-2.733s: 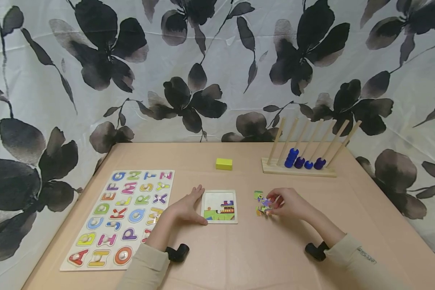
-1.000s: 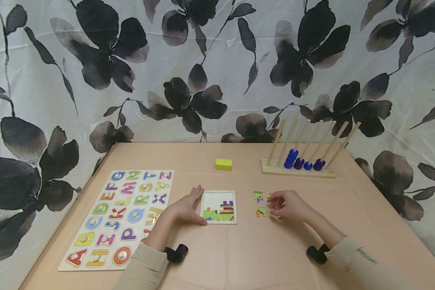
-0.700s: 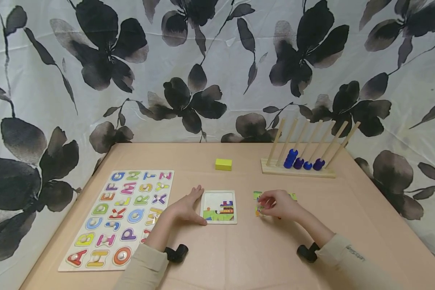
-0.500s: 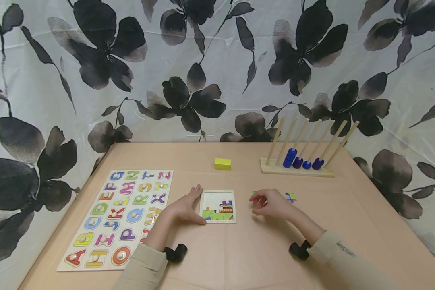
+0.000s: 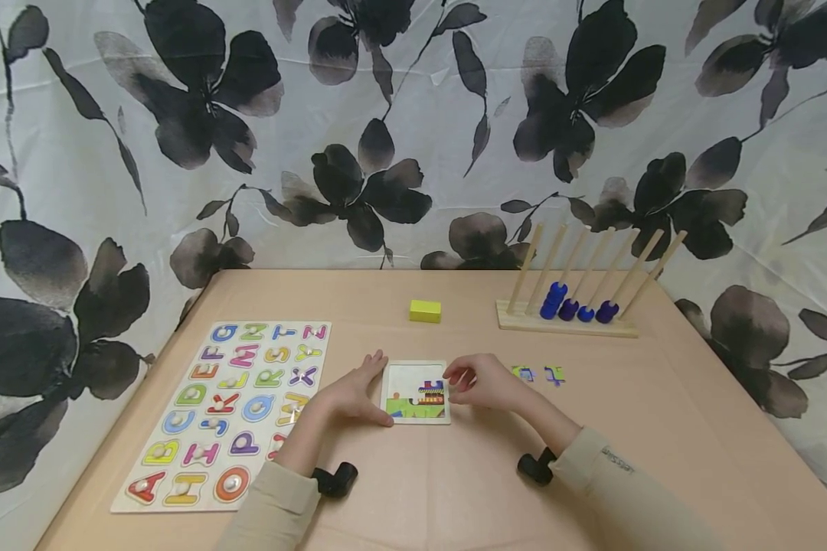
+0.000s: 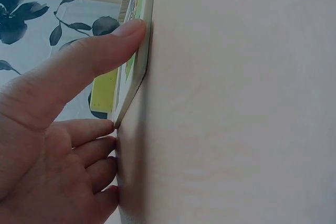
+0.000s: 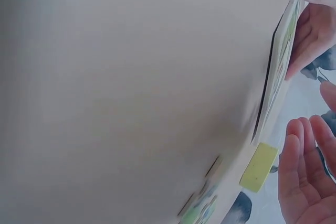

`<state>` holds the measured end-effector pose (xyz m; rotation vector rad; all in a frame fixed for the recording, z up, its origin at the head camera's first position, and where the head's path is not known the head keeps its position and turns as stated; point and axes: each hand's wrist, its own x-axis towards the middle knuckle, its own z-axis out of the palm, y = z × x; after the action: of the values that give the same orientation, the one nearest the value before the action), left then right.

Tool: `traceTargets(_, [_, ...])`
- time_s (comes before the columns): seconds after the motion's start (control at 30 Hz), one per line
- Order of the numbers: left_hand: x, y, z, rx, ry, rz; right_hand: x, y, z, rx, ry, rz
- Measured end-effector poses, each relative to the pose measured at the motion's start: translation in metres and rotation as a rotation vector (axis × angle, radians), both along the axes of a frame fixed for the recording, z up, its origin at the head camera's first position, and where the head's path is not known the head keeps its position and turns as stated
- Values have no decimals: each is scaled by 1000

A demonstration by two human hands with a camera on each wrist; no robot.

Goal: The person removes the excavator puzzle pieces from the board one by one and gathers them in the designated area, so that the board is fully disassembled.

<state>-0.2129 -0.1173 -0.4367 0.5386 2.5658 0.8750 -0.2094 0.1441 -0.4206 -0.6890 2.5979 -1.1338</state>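
A small white-framed jigsaw board (image 5: 413, 375) lies in front of the person, its picture showing green ground and part of a train. My left hand (image 5: 348, 398) steadies its left side: the thumb lies on the near edge and the other fingers reach along the side, as the left wrist view also shows. My right hand (image 5: 481, 383) is at the board's right edge. In the right wrist view the right fingers (image 7: 307, 166) are extended, thumb apart, with no piece visible between them. Two jigsaw pieces (image 5: 554, 375) lie right of that hand.
An alphabet board (image 5: 234, 390) with knobbed letters lies to the left. Behind the jigsaw board sits a yellow block (image 5: 425, 311). A wooden peg stand (image 5: 568, 325) with blue and purple beads stands at the back right. Floral cloth (image 5: 358, 115) hangs behind the table.
My right hand, earlier over the jigsaw pieces, has moved left to the board's right edge. Two pieces it covered are now uncovered behind it. The left hand has stayed in place.
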Motion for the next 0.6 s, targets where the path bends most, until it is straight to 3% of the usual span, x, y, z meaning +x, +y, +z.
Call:
traceTargets(0.23, [1,1,0,6,-1,2,-3,-15,-4,53,-60,44])
traceTargets(0.5, [0,0,0,9,-2,12,-4,-25,-5,196,31,27])
traceTargets(0.6, [-1,0,0,14,0,8,-6,-27,-4,217,23,28])
